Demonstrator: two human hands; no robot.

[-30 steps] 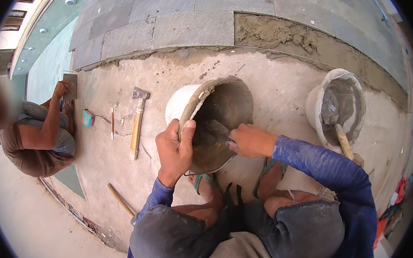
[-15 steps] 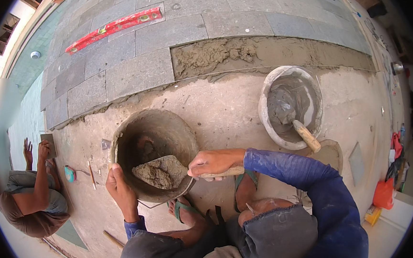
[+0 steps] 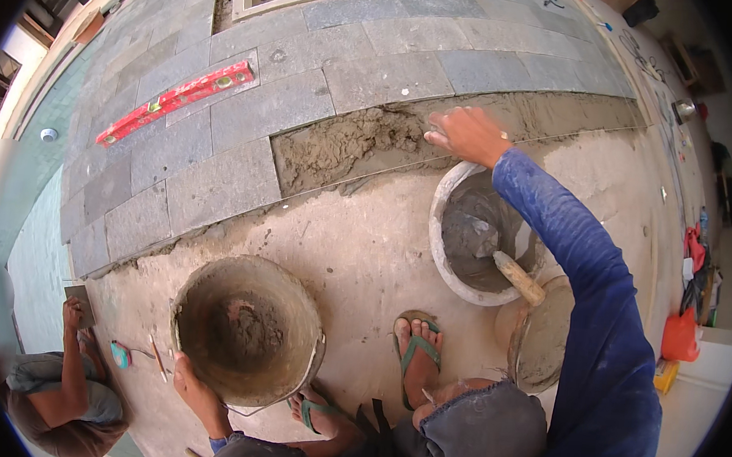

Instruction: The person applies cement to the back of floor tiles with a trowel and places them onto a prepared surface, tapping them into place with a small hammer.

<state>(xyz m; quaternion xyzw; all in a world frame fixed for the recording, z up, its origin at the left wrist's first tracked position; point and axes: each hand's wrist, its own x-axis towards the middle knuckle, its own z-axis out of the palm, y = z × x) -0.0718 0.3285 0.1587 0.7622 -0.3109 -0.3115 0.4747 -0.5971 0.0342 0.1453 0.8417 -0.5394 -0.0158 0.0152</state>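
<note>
Mortar (image 3: 346,146) lies in a strip beside the grey slabs (image 3: 273,107), the right hand (image 3: 473,136) over it, fingers curled and blurred; whether it holds anything I cannot tell. The left hand (image 3: 196,389) grips the rim of the near bucket (image 3: 200,293), which a hard pull could tip. A low sweep of the blue sleeve (image 3: 553,216) might catch the wooden handle (image 3: 518,279) jutting from the second bucket (image 3: 438,242).

Round mortar-caked grey bucket (image 3: 208,301) left of round whitish tub (image 3: 436,244); wooden-handled tool (image 3: 519,278) in tub. Wet grey mortar strip (image 3: 350,147) behind both, rectangular grey stone tiles (image 3: 265,113) behind and left of strip; long red spirit level (image 3: 178,102) on tiles.
</note>
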